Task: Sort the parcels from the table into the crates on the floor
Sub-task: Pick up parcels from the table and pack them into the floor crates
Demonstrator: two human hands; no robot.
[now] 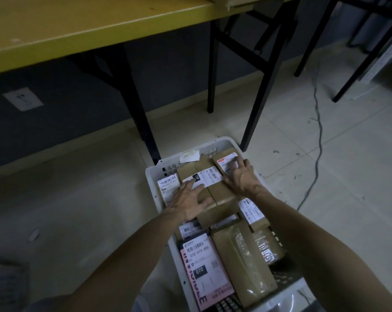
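Down in the floor crate (151,183): left hand (188,203) flat on the middle box (213,192), right hand (240,176) spread over the corner parcel (225,157). Fingers are released and grasp nothing, probably pressing the load level. Lower layers hidden, near end cut off, labels blurred. Worktop (78,25) surface mostly out of view.

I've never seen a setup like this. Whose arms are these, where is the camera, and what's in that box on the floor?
No machine here: a person wears a camera on the head, looking down at their own arms. On the tiled floor stands a white plastic crate packed with parcels. The left hand lies flat on a brown cardboard parcel with a white label; the right hand rests spread on the neighbouring brown parcel with a red-edged label. Neither grips anything. A yellow table stands behind.
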